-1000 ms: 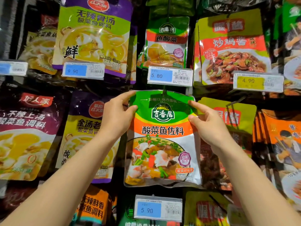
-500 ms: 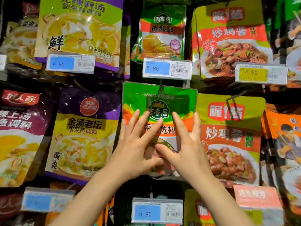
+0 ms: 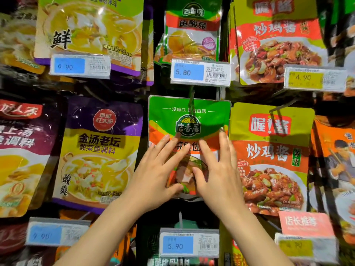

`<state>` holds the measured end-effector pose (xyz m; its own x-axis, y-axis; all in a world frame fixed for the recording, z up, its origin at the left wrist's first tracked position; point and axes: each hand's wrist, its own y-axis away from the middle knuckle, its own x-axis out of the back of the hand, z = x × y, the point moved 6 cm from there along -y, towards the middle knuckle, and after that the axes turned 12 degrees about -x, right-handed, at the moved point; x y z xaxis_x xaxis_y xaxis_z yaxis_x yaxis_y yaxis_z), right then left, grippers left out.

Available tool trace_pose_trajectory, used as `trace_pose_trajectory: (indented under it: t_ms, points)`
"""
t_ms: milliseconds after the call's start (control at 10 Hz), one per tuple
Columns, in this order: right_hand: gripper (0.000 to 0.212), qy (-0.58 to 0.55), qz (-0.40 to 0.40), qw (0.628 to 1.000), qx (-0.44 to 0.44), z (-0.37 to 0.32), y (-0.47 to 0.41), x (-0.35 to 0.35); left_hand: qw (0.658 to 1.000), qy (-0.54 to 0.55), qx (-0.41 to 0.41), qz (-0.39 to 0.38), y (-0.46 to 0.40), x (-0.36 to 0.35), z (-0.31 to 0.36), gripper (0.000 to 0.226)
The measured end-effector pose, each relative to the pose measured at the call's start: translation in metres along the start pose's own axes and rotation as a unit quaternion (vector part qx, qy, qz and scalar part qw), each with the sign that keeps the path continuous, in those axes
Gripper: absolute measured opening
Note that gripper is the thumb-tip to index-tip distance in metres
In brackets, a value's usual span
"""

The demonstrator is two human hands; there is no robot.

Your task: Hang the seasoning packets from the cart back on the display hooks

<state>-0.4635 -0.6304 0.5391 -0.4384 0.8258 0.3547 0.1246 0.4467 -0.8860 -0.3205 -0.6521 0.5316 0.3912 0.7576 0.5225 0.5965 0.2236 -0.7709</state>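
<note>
While hanging on its hook, green seasoning packet, left hand and right hand pressed flat, fingers spread.

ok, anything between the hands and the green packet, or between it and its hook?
Nothing visible. Left hand and right hand lie flat on the green packet, which already hangs on its hook.

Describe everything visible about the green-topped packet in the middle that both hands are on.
The green-topped packet is a glossy plastic pouch: green upper band with a round logo, orange band with Chinese characters, food photo below. It hangs upright from a display hook through its top edge, under the 5.80 price tag. The left hand and right hand press flat on its lower front with straight fingers, covering much of the picture.
</note>
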Motion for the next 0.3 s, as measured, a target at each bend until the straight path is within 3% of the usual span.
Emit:
trace_pose_trajectory:
  t_ms: [100,200,300]
  points:
    - [0.067,0.009,-0.085,0.996,-0.008,0.001,0.007,-0.010,1.000,0.008,-0.015,0.011,0.006,0.010,0.001,0.086]
    - [0.067,-0.002,-0.117,0.993,-0.003,0.000,0.016,-0.007,0.999,0.030,-0.014,0.042,0.014,0.022,0.010,0.068]
    - [0.059,-0.040,-0.076,0.996,-0.003,-0.004,0.019,0.004,0.993,0.061,0.029,0.101,0.030,0.036,0.012,0.046]
